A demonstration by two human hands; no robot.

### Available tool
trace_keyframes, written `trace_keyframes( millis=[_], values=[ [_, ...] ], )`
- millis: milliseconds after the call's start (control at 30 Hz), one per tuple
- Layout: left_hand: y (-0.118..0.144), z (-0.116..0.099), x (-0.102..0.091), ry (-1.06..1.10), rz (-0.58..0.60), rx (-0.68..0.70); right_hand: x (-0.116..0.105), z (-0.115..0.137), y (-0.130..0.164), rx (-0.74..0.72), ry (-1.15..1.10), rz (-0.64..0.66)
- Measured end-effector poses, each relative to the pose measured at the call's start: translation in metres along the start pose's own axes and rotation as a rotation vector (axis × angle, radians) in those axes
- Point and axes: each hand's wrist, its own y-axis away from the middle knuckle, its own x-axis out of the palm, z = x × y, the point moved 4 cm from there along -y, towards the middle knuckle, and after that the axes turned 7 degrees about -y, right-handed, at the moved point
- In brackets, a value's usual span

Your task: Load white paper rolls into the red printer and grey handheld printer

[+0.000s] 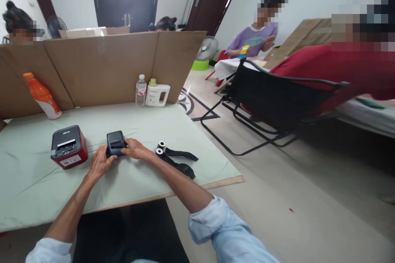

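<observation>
My left hand and my right hand grip a small dark portable printer from its two sides, low over the table. My left fingers wrap its near left corner; my right fingers press its right side. To its left stands a larger red and black printer with a slot in its top and a white label on its front. Right of my right hand lie two small rolls with white ends. Black strips trail from them, partly behind my right forearm.
On the pale green tabletop, an orange bottle, a clear bottle and a white jug stand by a cardboard partition. A black folding chair is at right, with a person in red. Another person in purple sits beyond.
</observation>
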Motion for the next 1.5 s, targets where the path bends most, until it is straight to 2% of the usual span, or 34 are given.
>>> trace_keyframes(
  millis=[233,467,633,767,933,1200,1333,1500],
  values=[
    [-0.006,0.006,-0.008,0.132,-0.056,0.076,0.011,-0.012,0.014,-0.194,-0.082,-0.133],
    [-0.038,0.009,-0.016,0.138,-0.015,0.172,0.03,-0.015,0.026,-0.241,-0.111,-0.274],
    [-0.06,0.012,-0.014,0.072,-0.099,0.203,0.043,-0.014,0.028,-0.242,-0.107,-0.392],
    [-0.067,0.009,-0.015,0.059,-0.141,0.209,0.042,-0.017,0.024,-0.27,-0.152,-0.454],
    [-0.069,0.004,-0.016,0.064,-0.149,0.162,0.028,-0.023,0.005,-0.3,-0.199,-0.506],
    [-0.068,0.005,-0.015,0.154,-0.115,0.144,0.025,-0.02,-0.028,-0.342,-0.233,-0.457],
    [-0.056,0.008,-0.018,0.194,-0.093,0.12,0.025,-0.018,-0.033,-0.297,-0.253,-0.452],
    [-0.028,0.004,-0.023,0.195,-0.096,0.114,0.024,-0.02,-0.036,-0.278,-0.308,-0.478]
  ],
)
